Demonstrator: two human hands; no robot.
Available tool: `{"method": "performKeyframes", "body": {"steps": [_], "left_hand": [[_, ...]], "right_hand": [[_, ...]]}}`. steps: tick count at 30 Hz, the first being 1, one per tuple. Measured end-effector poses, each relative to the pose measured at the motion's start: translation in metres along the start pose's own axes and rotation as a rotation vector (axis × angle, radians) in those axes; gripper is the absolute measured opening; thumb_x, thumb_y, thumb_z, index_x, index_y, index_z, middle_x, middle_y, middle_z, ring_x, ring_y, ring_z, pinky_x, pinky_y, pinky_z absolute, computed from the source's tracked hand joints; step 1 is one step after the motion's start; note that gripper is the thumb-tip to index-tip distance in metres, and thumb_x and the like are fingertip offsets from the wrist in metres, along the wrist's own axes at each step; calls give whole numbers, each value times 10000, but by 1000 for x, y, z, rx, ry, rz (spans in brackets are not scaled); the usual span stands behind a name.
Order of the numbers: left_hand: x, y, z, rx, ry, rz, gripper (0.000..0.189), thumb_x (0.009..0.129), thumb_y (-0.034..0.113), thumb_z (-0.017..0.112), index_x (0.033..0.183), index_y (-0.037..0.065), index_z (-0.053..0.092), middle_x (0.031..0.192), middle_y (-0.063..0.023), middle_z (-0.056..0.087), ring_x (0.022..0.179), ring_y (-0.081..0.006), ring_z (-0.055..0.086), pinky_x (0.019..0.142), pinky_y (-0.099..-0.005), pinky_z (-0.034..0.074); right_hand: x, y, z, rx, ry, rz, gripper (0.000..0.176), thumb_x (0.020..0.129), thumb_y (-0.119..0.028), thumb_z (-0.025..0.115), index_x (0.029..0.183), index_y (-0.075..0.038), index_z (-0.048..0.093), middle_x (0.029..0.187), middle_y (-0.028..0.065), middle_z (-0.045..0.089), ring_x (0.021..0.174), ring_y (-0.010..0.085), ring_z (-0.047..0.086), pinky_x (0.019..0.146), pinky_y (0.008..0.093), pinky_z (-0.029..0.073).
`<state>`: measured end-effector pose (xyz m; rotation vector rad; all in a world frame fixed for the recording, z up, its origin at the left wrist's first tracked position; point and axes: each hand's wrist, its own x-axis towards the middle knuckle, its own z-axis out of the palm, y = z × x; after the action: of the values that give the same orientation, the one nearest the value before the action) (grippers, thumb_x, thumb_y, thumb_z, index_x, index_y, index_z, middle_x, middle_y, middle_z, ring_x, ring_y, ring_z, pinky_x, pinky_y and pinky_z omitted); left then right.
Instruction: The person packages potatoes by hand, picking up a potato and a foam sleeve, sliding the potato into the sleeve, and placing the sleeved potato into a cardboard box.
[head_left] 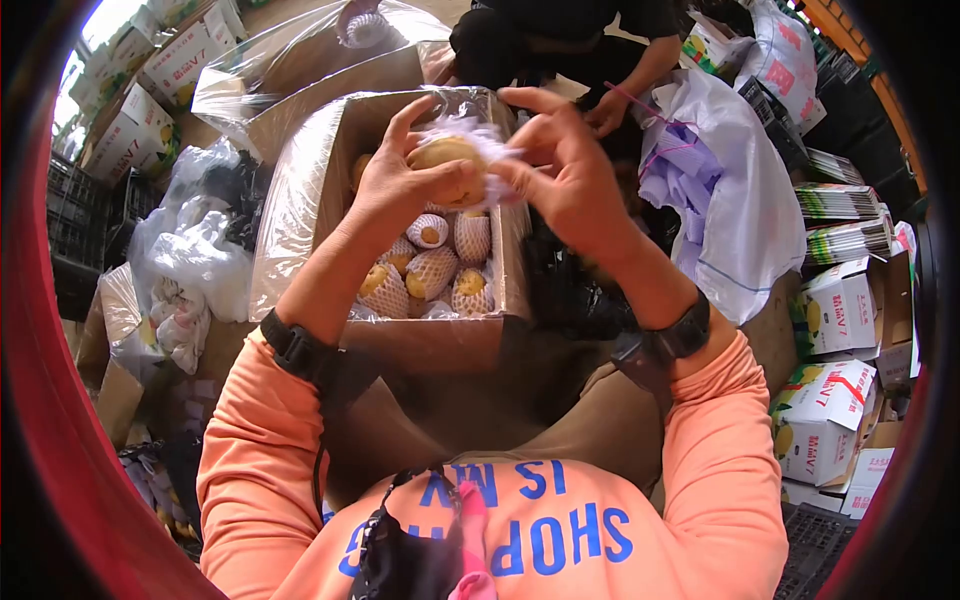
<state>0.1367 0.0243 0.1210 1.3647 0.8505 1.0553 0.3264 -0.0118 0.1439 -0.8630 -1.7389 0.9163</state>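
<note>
Above the open cardboard box [415, 338], my left hand [410, 165] grips a yellow fruit [447, 160] with a white foam net [487, 150] partly around it. My right hand [570, 165] is at the right side of the same fruit, thumb and fingers pinching the net, slightly blurred by motion. Inside the box below are several yellow fruits [432, 272] in white foam nets, with clear plastic lining along the box's edges. My hands hide the far part of the box.
A person [570, 45] in dark clothes crouches beyond the box. On the right are a white sack [760, 230] with purple wrapping and printed cartons [825, 420]. Clear plastic bags [195, 250] lie at the left, and another plastic-lined box [300, 80] stands behind.
</note>
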Motion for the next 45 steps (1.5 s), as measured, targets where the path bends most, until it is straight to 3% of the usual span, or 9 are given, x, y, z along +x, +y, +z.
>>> {"method": "performKeyframes", "body": {"steps": [2, 13, 20, 28, 32, 34, 40, 43, 45], "left_hand": [[12, -28, -13, 775, 204, -94, 741, 665, 265, 701, 1337, 165, 404, 1169, -128, 564, 1055, -247, 576, 898, -326, 458], [77, -185, 23, 1006, 264, -132, 606, 753, 246, 597, 1325, 147, 421, 1357, -134, 410, 1204, -300, 443, 955, -360, 399], [116, -284, -36, 1505, -373, -45, 679, 801, 183, 583, 1406, 149, 276, 1486, -164, 176, 1364, -359, 171, 1066, -466, 265], [53, -87, 48, 723, 17, 63, 396, 782, -10, 552, 1169, 70, 519, 1173, -123, 511, 1113, -234, 502, 855, -338, 466], [54, -113, 89, 628, -47, 175, 460, 762, -32, 597, 1196, 80, 494, 1153, -105, 494, 1114, -208, 491, 772, -275, 496], [61, -121, 104, 576, -18, 166, 528, 760, -58, 607, 1241, 82, 440, 1239, -69, 462, 1176, -184, 464, 796, -272, 479], [80, -131, 119, -25, -227, -197, 297, 840, -15, 587, 1115, 22, 480, 957, -61, 573, 849, -120, 559, 667, -232, 498], [87, -128, 106, -8, -114, -272, 204, 810, 23, 636, 994, 8, 550, 915, -65, 558, 817, -125, 551, 640, -245, 476], [92, -142, 80, 804, -5, 130, 163, 732, 67, 703, 829, 16, 583, 852, -82, 533, 792, -190, 542, 669, -317, 453]], "right_hand": [[3, 9, -7, 86, -66, -4, 462, 885, -80, 552, 1306, -53, 363, 1009, 76, 564, 850, 119, 597, 632, 217, 520], [-56, 100, -169, -94, 494, 561, 237, 877, -95, 515, 1095, -6, 537, 876, 89, 603, 633, 122, 597, 544, 244, 500], [-94, 207, -177, -664, -331, 947, 302, 835, -202, 562, 1111, -80, 576, 946, 125, 630, 733, 203, 635, 610, 349, 527], [-171, 351, -133, -1488, -81, 480, 303, 766, -237, 605, 1036, -106, 649, 1070, 199, 606, 1010, 330, 578, 855, 395, 455], [-125, 318, -156, -974, -314, 919, 298, 741, -192, 651, 1008, -60, 627, 1030, 163, 627, 939, 284, 604, 815, 339, 460], [-110, 273, -160, -369, 160, 582, 281, 693, -152, 691, 935, -38, 605, 967, 140, 625, 923, 234, 602, 807, 301, 462], [-75, 170, -141, 380, -86, 404, 156, 816, -24, 623, 943, -63, 541, 894, -9, 566, 845, 65, 528, 786, 218, 430], [-83, 211, -152, 538, 167, 600, 172, 842, -104, 602, 985, -42, 527, 940, 65, 595, 867, 128, 568, 776, 269, 459], [-112, 282, -160, -397, 30, 483, 231, 796, -126, 618, 986, -29, 528, 963, 132, 596, 906, 237, 589, 790, 341, 470]]}}
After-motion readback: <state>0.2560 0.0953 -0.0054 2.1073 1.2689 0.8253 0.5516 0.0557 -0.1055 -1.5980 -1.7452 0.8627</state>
